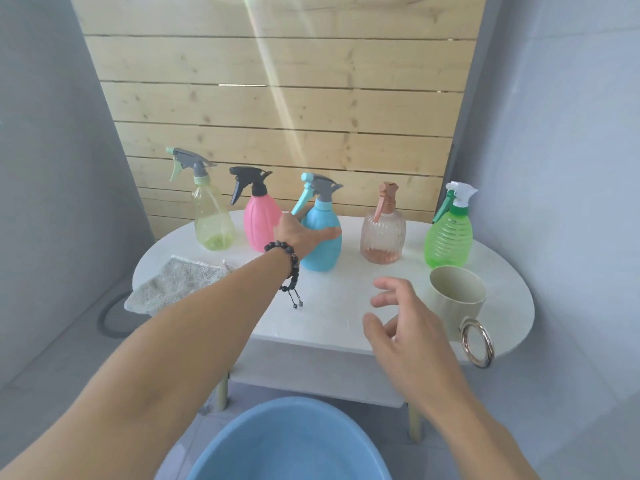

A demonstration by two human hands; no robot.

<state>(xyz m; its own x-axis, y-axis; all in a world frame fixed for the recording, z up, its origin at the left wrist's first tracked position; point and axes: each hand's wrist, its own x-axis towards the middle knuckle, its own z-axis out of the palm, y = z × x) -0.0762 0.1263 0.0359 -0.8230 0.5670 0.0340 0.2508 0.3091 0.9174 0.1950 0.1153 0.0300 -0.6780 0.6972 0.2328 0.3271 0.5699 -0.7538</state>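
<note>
Several spray bottles stand in a row at the back of a white oval table [332, 299]: yellow-green [210, 220], pink [259, 220], blue [323, 251], clear peach [382, 237] and green [448, 237]. My left hand [301, 235], with a bead bracelet on the wrist, grips the blue bottle's body, thumb across its front. My right hand [405, 323] hovers above the table's front right, fingers loosely spread and holding nothing.
A pale mug [457, 299] with a metal ring handle sits at the front right, just beside my right hand. A grey cloth [173, 282] lies at the table's left edge. A blue basin [287, 445] stands on the floor below. A wooden slat wall is behind.
</note>
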